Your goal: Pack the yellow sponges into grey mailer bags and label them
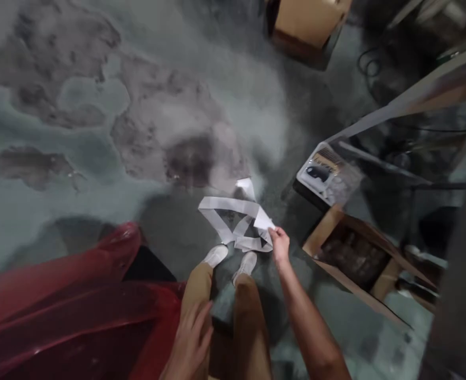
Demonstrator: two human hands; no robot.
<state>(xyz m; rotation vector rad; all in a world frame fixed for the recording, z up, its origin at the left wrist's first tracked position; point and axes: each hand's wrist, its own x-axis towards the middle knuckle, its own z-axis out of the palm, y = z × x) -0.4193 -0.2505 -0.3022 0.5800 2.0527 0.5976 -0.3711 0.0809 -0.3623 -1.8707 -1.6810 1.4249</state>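
My right hand (279,244) is closed on one end of a long white strip (233,205), which looks like paper or tape backing. The strip hangs in folded loops in front of my shoes, and one piece of it sticks up toward the top. My left hand (192,338) is held over my left thigh with its fingers apart and holds nothing; it is slightly blurred.
Red plastic sheeting (78,306) covers something at the lower left. On the right are an open cardboard box (336,274), a clear-wrapped bin (320,177) and a metal frame (407,103). Another carton (310,24) stands at the top. The floor (169,105) has worn patches.
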